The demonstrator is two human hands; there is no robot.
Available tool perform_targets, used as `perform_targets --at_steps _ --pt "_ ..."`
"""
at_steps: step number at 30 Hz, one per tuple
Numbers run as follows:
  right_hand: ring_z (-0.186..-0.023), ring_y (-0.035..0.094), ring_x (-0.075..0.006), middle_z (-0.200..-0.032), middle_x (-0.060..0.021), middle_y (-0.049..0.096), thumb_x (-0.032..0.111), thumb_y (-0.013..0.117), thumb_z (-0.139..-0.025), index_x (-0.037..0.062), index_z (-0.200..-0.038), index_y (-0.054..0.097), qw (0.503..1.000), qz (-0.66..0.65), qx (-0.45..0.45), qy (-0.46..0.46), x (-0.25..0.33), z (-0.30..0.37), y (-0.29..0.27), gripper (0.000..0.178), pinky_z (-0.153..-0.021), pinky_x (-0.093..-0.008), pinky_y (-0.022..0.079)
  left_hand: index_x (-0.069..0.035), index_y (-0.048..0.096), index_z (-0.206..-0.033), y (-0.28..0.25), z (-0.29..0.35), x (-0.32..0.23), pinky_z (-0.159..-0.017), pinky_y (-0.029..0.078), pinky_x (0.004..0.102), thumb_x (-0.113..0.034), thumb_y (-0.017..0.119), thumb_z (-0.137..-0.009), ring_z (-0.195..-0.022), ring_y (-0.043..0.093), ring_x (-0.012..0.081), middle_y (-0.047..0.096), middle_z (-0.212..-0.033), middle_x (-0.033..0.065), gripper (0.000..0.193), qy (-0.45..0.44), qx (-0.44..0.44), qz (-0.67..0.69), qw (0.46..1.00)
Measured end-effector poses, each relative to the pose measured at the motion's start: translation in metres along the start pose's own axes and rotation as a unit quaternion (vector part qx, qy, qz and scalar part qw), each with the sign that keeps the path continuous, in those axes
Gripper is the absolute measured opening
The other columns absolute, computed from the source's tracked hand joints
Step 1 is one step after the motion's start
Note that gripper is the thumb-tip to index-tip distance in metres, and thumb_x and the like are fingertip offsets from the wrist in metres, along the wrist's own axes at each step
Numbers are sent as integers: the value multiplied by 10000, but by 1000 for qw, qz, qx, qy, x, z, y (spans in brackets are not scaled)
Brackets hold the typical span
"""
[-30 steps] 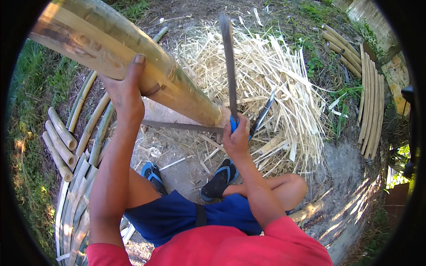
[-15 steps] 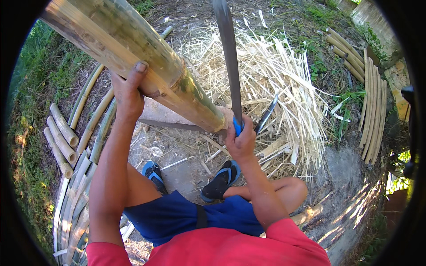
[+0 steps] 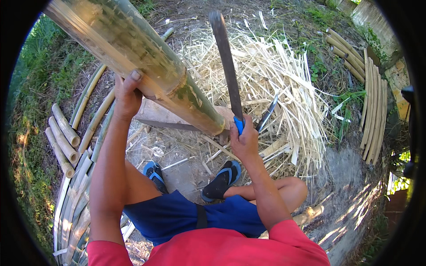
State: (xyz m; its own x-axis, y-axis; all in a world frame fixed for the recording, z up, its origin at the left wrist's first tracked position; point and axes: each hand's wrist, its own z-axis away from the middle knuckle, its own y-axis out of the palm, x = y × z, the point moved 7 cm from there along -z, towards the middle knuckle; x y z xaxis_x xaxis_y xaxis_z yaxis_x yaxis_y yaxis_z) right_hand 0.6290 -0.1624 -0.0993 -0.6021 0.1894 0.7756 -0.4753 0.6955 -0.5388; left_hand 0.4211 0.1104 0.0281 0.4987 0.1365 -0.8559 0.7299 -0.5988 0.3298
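Observation:
My left hand (image 3: 128,97) is closed round the side of a thick green-and-tan bamboo pole (image 3: 151,57), thumb on top. The pole slants from the upper left down to its lower end near my right hand. My right hand (image 3: 245,137) grips the blue handle of a machete (image 3: 228,66). Its long dark blade points up and away, apart from the pole. Under the pole lies a flat wooden block (image 3: 164,111) with a dark edge. Just right of my right hand, a second blade (image 3: 269,113) rests tilted by the shavings.
A large heap of pale bamboo shavings (image 3: 279,84) spreads beyond my right hand. Short bamboo tubes (image 3: 62,133) and split strips (image 3: 73,208) lie on the left. More bamboo pieces (image 3: 375,111) are stacked at the right. My feet in dark blue-strapped footwear (image 3: 222,179) are below the block.
The machete blade has tipped slightly, its end coming lower into view and a little left. The bamboo pole has shifted or turned slightly in my left hand.

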Motion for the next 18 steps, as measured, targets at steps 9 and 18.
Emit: perform_targets --at_steps 9,18 --pt "-764 652 -493 -818 -292 668 229 606 -939 3 -1184 478 955 210 164 131 -81 22 47 357 -675 -553 519 -9 339 -1438 17 5 -9 -1067 409 426 -389 763 -763 -1239 512 281 518 -1325 153 883 17 27 -16 999" --pt "-819 652 -512 -842 -311 666 233 609 -941 -2 -1158 490 992 67 75 79 -65 21 38 341 -720 -573 513 -34 324 -1469 19 7 -10 -1130 342 443 -425 768 -810 -1322 452 280 465 -1413 119 886 0 53 -40 998"
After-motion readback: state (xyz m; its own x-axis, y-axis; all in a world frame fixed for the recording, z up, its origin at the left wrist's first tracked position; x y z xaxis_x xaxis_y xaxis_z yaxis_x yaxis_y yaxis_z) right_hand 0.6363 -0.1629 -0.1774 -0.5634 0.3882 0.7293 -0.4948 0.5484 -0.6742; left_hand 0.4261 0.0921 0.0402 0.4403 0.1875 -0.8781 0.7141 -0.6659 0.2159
